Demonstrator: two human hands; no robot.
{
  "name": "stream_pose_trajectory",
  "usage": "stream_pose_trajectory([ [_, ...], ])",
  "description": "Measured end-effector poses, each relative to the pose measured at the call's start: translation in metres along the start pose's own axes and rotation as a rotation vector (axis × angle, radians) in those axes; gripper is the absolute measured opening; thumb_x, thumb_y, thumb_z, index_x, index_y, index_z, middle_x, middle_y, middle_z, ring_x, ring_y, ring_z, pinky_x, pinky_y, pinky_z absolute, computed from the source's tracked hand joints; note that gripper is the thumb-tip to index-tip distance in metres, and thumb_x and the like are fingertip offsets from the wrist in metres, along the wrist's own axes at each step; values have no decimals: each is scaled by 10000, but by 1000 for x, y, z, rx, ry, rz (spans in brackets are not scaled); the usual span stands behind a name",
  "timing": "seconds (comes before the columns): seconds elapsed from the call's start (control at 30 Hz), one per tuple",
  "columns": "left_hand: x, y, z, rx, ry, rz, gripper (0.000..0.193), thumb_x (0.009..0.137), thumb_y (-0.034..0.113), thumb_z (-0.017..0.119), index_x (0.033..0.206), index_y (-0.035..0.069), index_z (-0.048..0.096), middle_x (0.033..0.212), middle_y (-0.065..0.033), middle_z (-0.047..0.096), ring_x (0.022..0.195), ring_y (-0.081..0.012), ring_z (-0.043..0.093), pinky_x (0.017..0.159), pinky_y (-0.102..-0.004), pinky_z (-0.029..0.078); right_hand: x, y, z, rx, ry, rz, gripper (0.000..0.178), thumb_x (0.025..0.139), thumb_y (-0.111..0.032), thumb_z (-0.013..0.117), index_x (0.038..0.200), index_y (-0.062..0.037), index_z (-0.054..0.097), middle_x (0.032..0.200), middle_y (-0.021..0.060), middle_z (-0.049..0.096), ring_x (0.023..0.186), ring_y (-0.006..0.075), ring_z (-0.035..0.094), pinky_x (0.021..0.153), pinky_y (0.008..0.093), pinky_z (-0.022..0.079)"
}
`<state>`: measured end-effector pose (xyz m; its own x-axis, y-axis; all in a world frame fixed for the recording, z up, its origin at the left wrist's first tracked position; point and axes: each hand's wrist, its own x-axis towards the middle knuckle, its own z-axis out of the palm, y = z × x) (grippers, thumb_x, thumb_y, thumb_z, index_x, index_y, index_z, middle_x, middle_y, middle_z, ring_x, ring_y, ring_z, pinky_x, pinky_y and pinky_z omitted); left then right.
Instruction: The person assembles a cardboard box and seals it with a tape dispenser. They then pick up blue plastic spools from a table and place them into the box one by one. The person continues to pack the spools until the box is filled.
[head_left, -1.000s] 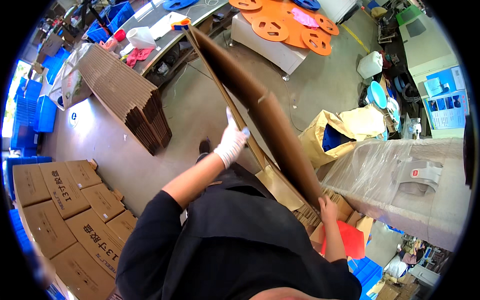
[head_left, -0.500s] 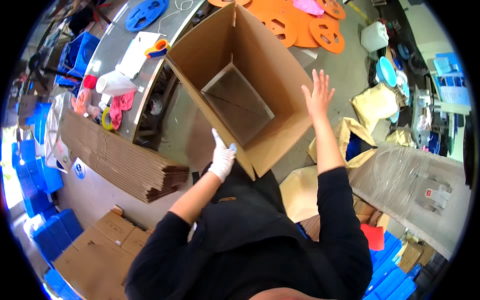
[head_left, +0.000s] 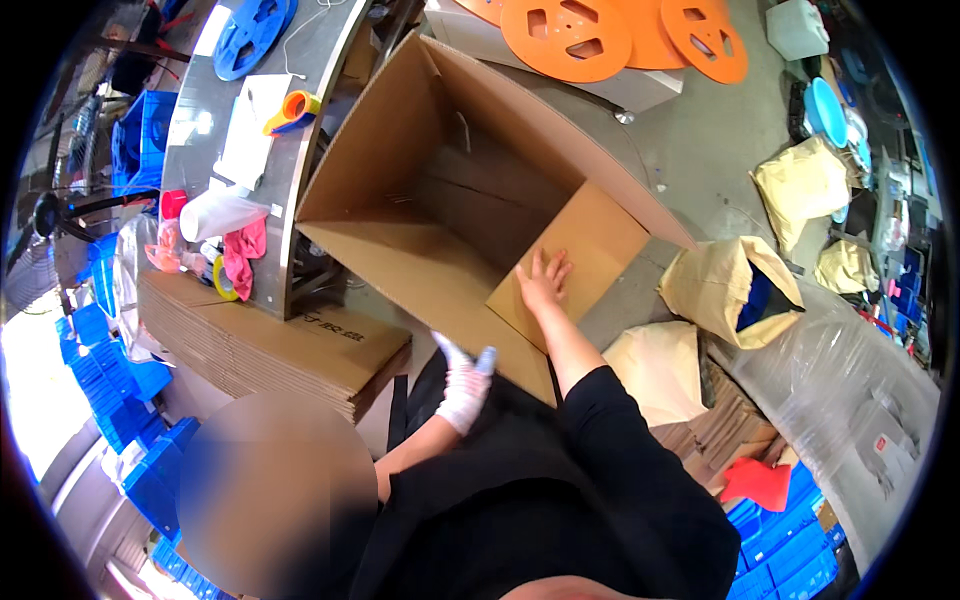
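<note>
A large open cardboard box (head_left: 400, 255) stands tilted before me, its hollow facing up and its folding flaps hidden or upright except one. That flap (head_left: 590, 265), on the right side, is folded inward over part of the opening. My right hand (head_left: 543, 282) is bare and lies on this flap with its fingers spread. My left hand (head_left: 464, 388) wears a white glove with bluish fingertips. Its thumb and fingers are stretched apart at the outer edge of the box's near wall, close to or touching it; contact is hard to make out.
Flattened cartons (head_left: 270, 335) lie stacked at left, beside a grey table (head_left: 270, 215) with a tape roll (head_left: 297, 108). Orange reels (head_left: 567, 38) are at the back. An open paper sack (head_left: 705, 285) stands at right. A blurred patch covers the lower left.
My right hand has moved from the air beside the box onto its right flap, which now lies folded inward. The box has turned, and my left hand's fingers sit lower along its edge.
</note>
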<state>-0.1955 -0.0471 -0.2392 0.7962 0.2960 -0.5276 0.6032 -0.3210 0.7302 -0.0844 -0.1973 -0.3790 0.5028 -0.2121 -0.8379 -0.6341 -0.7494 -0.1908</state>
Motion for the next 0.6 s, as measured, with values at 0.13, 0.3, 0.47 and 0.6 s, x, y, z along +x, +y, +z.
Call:
stream_pose_trajectory([
  [0.13, 125, 64, -110, 748, 463, 288, 974, 831, 281, 661, 1470, -97, 31, 1528, -330, 39, 1436, -440, 48, 1174, -490, 92, 6, 20, -1, -319, 137, -114, 829, 853, -419, 640, 1527, -276, 180, 1594, 152, -101, 1466, 368, -76, 1058, 596, 227],
  [0.3, 220, 86, -146, 1056, 406, 217, 511, 822, 155, 616, 1302, 56, 469, 1107, -223, 596, 1049, -418, 542, 890, -477, 443, 0, 60, -12, -520, 165, -380, 783, 841, -299, 668, 1507, -222, 263, 1591, 177, 26, 1463, 385, 15, 1090, 544, 213],
  [0.47, 180, 87, -68, 1307, -123, 0, 318, 842, 173, 577, 1145, 78, 556, 968, -159, 685, 907, -356, 664, 811, -435, 526, -10, 83, -23, -554, 143, -432, 742, 849, -235, 624, 1502, -190, 275, 1590, 169, 59, 1466, 367, 33, 1122, 519, 185],
  [0.6, 239, 31, -31, 1513, -805, -159, 596, 900, 248, 492, 1393, -55, 352, 1313, -179, 563, 1172, -327, 578, 1003, -387, 439, -4, 94, -30, -482, 234, -699, 706, 798, -189, 653, 1450, -193, 382, 1570, 140, 185, 1456, 323, 146, 1122, 461, 212],
])
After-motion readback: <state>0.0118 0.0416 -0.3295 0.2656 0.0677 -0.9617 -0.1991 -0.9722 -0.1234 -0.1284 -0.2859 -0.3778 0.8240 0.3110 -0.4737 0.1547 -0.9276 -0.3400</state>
